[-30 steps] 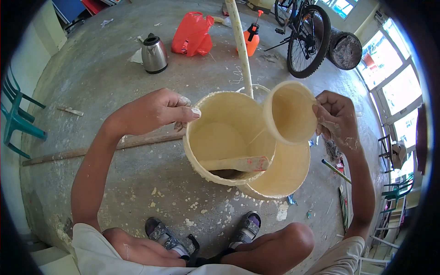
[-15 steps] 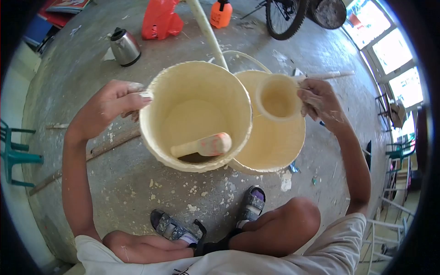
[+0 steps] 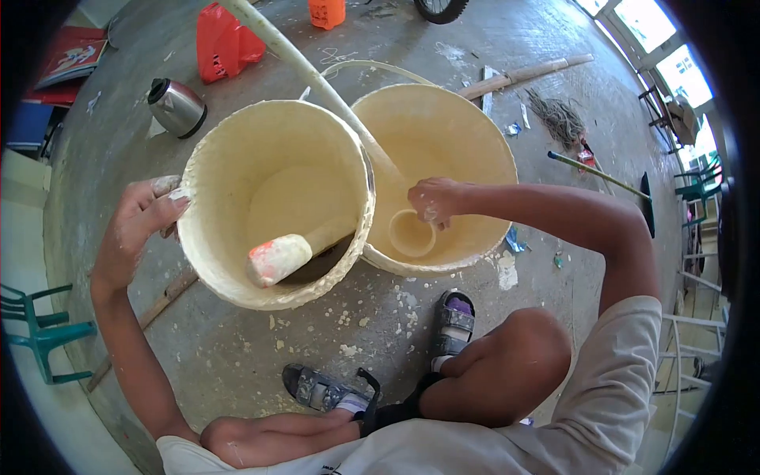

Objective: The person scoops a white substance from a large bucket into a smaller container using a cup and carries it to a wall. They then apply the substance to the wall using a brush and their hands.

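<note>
My left hand [image 3: 141,226] is closed on the left rim of a cream-coated bucket [image 3: 237,150], thumb over the edge. The bucket tilts toward me. Inside it lies a paint-smeared tool [image 3: 281,260] with a thick, rounded red-and-white end. Down inside a second, wider bucket [image 3: 483,150] at the right, my right hand [image 3: 435,199] is closed on the rim of a small cream cup [image 3: 413,235]. A long pale pole [image 3: 317,83] leans in this second bucket, passing behind the tilted one. Pale cream paint coats both buckets' inner walls.
A steel kettle [image 3: 178,108] and a red plastic bag [image 3: 226,43] stand on the paint-spattered floor beyond the buckets. Wooden sticks [image 3: 526,77], a heap of grey strands [image 3: 558,117] and a broom [image 3: 602,176] lie at the right. A green chair [image 3: 47,336] is at far left.
My right hand has lowered the cup from above into the wider bucket. The tilted bucket has shifted left with my left hand, and the tool's thick end has swung to the left.
</note>
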`<state>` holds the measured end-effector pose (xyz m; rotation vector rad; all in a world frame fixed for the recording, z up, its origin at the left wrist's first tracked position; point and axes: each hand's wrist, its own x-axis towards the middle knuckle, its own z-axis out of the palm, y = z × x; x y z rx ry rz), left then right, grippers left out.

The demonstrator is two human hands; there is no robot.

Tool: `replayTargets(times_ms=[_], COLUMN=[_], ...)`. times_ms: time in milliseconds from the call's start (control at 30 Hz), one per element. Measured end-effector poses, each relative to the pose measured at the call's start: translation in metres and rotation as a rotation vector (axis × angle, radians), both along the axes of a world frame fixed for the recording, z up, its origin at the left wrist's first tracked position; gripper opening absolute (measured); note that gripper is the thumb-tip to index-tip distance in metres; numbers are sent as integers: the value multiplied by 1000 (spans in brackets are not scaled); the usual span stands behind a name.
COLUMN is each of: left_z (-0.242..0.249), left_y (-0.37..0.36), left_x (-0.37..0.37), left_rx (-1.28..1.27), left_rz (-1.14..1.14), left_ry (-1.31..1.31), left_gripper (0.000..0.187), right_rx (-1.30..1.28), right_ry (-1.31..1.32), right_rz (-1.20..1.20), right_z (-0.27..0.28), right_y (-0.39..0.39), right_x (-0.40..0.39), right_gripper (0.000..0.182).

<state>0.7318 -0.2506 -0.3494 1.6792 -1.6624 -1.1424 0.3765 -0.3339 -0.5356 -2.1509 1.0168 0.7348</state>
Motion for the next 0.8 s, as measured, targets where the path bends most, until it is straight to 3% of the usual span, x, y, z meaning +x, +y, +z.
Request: replayTargets(times_ms=[67,233,300,433,533,600,733,800], left_z=[-2,-4,-5,-4,-5,-6,-5,-7], left_y=[1,-1,-2,-2,-3,-2,-2,-1], left_x=[1,7,7,6,10,10,8,8], left_rx=[-5,-1,1,-8,-7,-12,-25,-26], left_rz=[44,44,41,54,57,54,53,67], left_ry=[-7,-23,1,20,-5,4,6,9], left_gripper=[33,39,39,38,37,37,37,37], right_rx=[-57,-192,35,17,78,-10,24,98], right_ry=[-92,-225,-140,-62,-72,-25,-14,-81], right_rz=[31,65,-158,-64,-155,25,18,-119], right_z=[-35,-51,-50,-44,-49,-56,-54,-51], right_y=[0,7,7,11,10,11,15,16], right_x=[1,7,10,16,19,24,29,31], right_gripper=[18,19,19,16,19,19,18,17])
